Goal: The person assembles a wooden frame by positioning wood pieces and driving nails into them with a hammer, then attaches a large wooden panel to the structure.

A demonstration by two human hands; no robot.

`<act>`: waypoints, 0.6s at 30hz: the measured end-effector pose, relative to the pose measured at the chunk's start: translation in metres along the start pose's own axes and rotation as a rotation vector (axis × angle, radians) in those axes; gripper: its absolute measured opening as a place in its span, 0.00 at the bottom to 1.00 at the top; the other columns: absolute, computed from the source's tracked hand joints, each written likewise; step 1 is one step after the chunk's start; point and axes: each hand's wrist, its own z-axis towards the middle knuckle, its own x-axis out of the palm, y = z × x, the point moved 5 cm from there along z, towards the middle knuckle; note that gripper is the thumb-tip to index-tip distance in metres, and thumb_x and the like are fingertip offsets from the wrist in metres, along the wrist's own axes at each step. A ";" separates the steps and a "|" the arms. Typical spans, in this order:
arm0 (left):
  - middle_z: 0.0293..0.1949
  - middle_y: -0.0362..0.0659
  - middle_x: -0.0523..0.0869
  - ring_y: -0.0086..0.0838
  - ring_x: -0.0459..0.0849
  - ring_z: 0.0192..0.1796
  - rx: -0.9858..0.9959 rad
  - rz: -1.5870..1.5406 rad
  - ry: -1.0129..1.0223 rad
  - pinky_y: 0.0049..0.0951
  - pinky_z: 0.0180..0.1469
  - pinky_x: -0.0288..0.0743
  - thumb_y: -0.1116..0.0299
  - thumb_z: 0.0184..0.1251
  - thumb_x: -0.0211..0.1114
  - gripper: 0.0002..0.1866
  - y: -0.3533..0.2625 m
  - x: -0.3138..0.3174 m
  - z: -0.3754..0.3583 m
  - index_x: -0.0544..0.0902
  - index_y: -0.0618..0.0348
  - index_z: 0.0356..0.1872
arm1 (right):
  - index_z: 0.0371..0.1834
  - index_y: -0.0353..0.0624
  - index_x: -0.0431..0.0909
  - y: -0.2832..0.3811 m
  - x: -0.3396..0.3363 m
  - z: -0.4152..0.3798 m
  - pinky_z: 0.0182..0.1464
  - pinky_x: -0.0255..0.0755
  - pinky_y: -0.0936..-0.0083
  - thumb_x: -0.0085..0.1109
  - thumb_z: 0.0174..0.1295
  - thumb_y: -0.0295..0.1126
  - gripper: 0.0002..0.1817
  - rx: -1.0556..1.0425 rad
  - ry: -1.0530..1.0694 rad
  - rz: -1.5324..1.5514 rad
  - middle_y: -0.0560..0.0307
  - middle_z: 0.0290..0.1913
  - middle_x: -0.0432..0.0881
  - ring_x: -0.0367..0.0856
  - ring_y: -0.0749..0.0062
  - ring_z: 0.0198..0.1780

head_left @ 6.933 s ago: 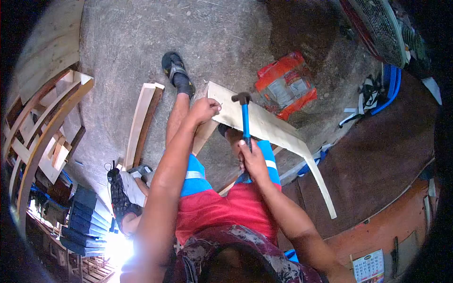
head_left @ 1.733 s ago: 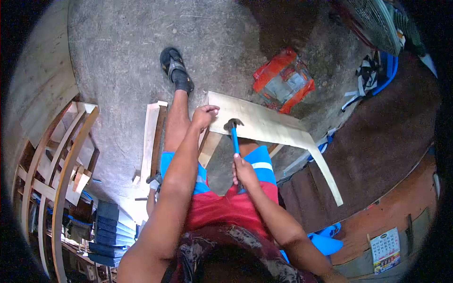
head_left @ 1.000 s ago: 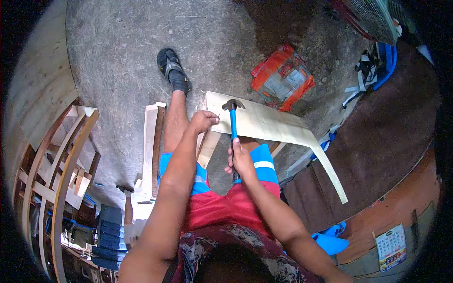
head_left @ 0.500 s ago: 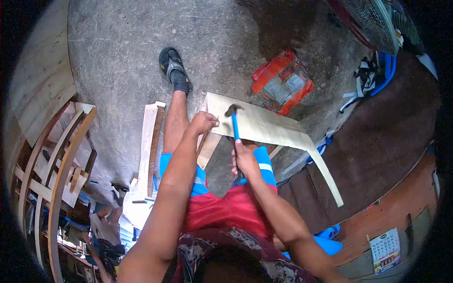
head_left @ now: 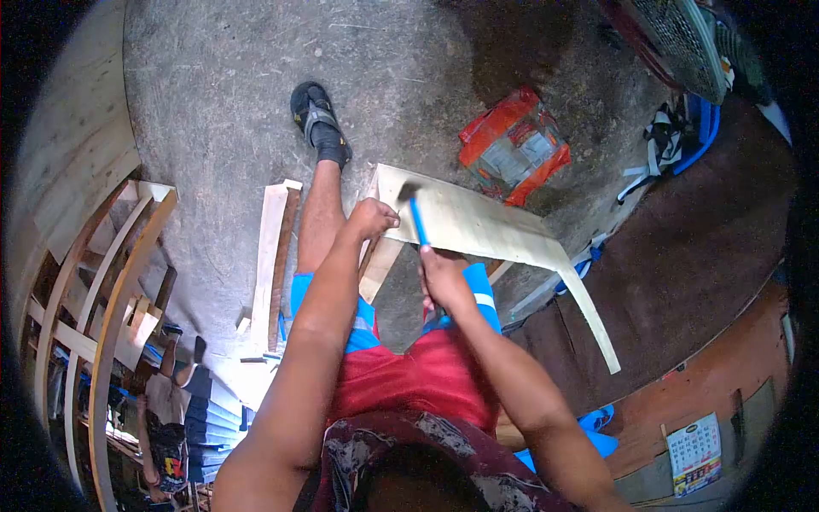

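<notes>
A pale wooden panel (head_left: 478, 224) lies across wooden framing between my legs, with a long narrow strip bending off its right end. My left hand (head_left: 374, 219) rests at the panel's left edge, fingers pinched on a thin nail that is barely visible. My right hand (head_left: 444, 277) is wrapped round the blue handle of a hammer (head_left: 418, 220). The dark hammer head, a little blurred, is over the panel just right of my left fingertips.
Wooden pieces (head_left: 275, 256) lie left of my leg. A curved wooden frame (head_left: 115, 316) stands at the left. Beyond the panel is a red and clear plastic bag (head_left: 514, 147). Brown padding (head_left: 665, 256) is at the right. Another person (head_left: 166, 427) is at the lower left.
The hammer head has moved left, closer to my left hand. My left hand has hardly moved. The other person at the lower left has shifted and shows more.
</notes>
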 end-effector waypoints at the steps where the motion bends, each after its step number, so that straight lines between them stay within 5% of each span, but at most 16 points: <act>1: 0.34 0.48 0.88 0.30 0.85 0.36 0.004 -0.039 0.066 0.29 0.45 0.77 0.71 0.52 0.66 0.12 0.005 0.003 0.001 0.87 0.60 0.38 | 0.29 0.37 0.69 0.000 -0.002 -0.002 0.14 0.67 0.74 0.33 0.70 0.58 0.32 0.001 -0.002 -0.002 0.59 0.13 0.68 0.70 0.73 0.11; 3: 0.38 0.50 0.88 0.32 0.85 0.41 0.010 -0.083 0.123 0.29 0.49 0.77 0.74 0.53 0.62 0.14 0.019 0.005 0.016 0.86 0.60 0.42 | 0.29 0.38 0.68 0.020 -0.008 -0.009 0.14 0.66 0.75 0.32 0.70 0.59 0.32 -0.042 -0.049 0.053 0.60 0.13 0.67 0.70 0.74 0.11; 5: 0.47 0.52 0.85 0.39 0.84 0.49 0.080 -0.129 -0.292 0.32 0.54 0.74 0.70 0.54 0.58 0.20 0.028 -0.012 0.021 0.83 0.55 0.50 | 0.29 0.38 0.68 0.033 -0.008 -0.016 0.14 0.66 0.76 0.34 0.70 0.58 0.30 -0.071 -0.102 0.158 0.60 0.13 0.67 0.70 0.75 0.11; 6: 0.52 0.56 0.81 0.43 0.81 0.53 -0.042 -0.153 -0.330 0.34 0.57 0.72 0.74 0.53 0.54 0.24 0.026 -0.018 0.020 0.79 0.58 0.54 | 0.29 0.38 0.68 0.041 -0.010 -0.016 0.14 0.66 0.76 0.35 0.70 0.57 0.30 -0.194 -0.168 0.209 0.60 0.13 0.67 0.70 0.75 0.11; 9: 0.48 0.57 0.82 0.46 0.81 0.52 -0.078 0.215 -0.064 0.38 0.56 0.73 0.77 0.52 0.51 0.21 0.047 0.007 0.038 0.81 0.58 0.49 | 0.29 0.38 0.68 0.027 -0.005 -0.005 0.13 0.65 0.76 0.38 0.71 0.54 0.27 -0.327 -0.245 0.147 0.59 0.12 0.67 0.69 0.74 0.10; 11: 0.47 0.57 0.82 0.48 0.81 0.52 -0.058 0.235 -0.051 0.40 0.55 0.73 0.76 0.52 0.51 0.19 0.045 0.004 0.037 0.81 0.57 0.46 | 0.27 0.39 0.66 0.001 -0.002 -0.001 0.14 0.65 0.77 0.37 0.72 0.53 0.27 0.087 -0.042 -0.051 0.60 0.12 0.66 0.67 0.75 0.10; 13: 0.45 0.58 0.82 0.49 0.81 0.51 -0.049 0.249 -0.040 0.41 0.54 0.73 0.76 0.53 0.50 0.17 0.045 0.002 0.038 0.81 0.57 0.43 | 0.27 0.39 0.68 0.028 -0.009 -0.018 0.15 0.66 0.76 0.37 0.72 0.52 0.27 0.036 -0.044 -0.030 0.59 0.11 0.67 0.69 0.74 0.11; 16: 0.45 0.58 0.82 0.49 0.81 0.51 -0.072 0.212 -0.035 0.41 0.54 0.74 0.74 0.54 0.50 0.16 0.047 0.004 0.043 0.82 0.55 0.42 | 0.23 0.38 0.70 0.076 -0.021 -0.035 0.15 0.66 0.74 0.38 0.72 0.52 0.28 -0.325 -0.298 0.284 0.56 0.12 0.70 0.73 0.71 0.12; 17: 0.45 0.58 0.82 0.49 0.81 0.51 -0.073 0.222 -0.019 0.41 0.54 0.74 0.74 0.55 0.50 0.16 0.047 0.005 0.043 0.82 0.55 0.42 | 0.23 0.38 0.70 0.050 -0.018 -0.015 0.15 0.66 0.74 0.38 0.72 0.52 0.28 -0.325 -0.298 0.279 0.56 0.12 0.70 0.73 0.71 0.12; 18: 0.46 0.57 0.82 0.49 0.80 0.51 -0.077 0.236 -0.004 0.41 0.54 0.74 0.74 0.56 0.50 0.15 0.047 0.003 0.040 0.82 0.55 0.42 | 0.22 0.39 0.69 0.014 -0.013 0.010 0.15 0.65 0.75 0.37 0.72 0.51 0.28 -0.454 -0.398 -0.059 0.57 0.11 0.69 0.72 0.71 0.12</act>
